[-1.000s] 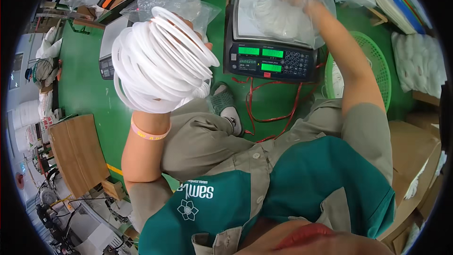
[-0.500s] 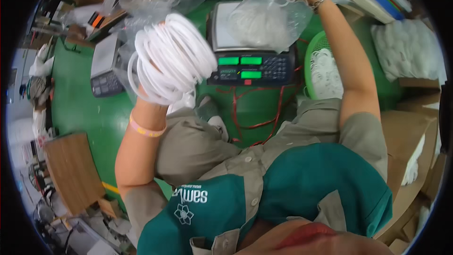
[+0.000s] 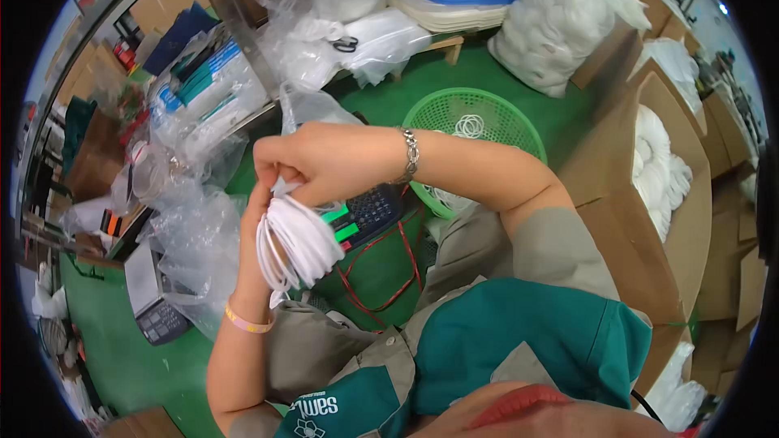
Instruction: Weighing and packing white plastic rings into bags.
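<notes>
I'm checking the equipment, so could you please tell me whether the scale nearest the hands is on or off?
On: the scale shows lit green display panels beside the bundle of white loops.

Teal-and-khaki short-sleeved shirt (image 3: pixel 507 341), white flower emblem (image 3: pixel 308 428), khaki trousers (image 3: pixel 304 349), silver chain bracelet (image 3: pixel 411 154), pink wristband (image 3: pixel 246 324)

ring bundle (image 3: pixel 299 245) left of basket (image 3: pixel 519 120), carton (image 3: pixel 602 178) right; rings (image 3: pixel 469 125) in basket.

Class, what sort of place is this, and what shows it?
Probably a factory or workshop packing area: the keypad scale on the left, the green mesh basket of white rings and the open cardboard box suggest it.
</notes>
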The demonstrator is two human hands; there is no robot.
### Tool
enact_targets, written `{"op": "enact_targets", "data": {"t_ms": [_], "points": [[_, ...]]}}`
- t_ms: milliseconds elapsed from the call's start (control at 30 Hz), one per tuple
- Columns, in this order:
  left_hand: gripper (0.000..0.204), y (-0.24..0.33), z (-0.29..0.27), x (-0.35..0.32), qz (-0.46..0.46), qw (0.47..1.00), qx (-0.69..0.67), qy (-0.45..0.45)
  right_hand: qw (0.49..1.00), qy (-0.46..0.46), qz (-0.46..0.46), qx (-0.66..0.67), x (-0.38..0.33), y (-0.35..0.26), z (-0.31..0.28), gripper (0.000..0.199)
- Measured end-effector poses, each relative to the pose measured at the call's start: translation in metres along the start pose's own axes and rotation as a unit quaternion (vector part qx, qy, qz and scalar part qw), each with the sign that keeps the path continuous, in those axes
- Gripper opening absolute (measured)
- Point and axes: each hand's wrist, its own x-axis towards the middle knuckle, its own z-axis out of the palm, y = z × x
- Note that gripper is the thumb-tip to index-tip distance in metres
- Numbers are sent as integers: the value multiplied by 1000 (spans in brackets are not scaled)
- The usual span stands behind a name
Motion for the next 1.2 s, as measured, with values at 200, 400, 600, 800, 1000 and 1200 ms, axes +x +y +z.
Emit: {"op": "enact_targets", "data": {"t_ms": [200, 400, 600, 800, 1000, 1200], "points": [[18, 6, 22, 9, 244, 811, 522, 103, 930, 63, 76, 353, -33, 24, 29, 82], [24, 14, 45, 32, 202, 761, 600, 139, 968, 243, 10, -60, -33, 35, 43, 93], [30, 3, 45, 36, 183, 823, 537, 36, 958, 224, 158, 86, -35, 57, 22, 30], [45, 18, 35, 44, 224, 859, 459, 40, 883, 404, 89, 221, -64, 75, -23, 20], [51, -2, 5, 63, 67, 811, 581, 20, 780, 401, 85, 473, -105, 133, -56, 20], [49, 26, 23, 51, 148, 812, 564, 16, 750, 431, 60, 498, -95, 78, -40, 21]]}}
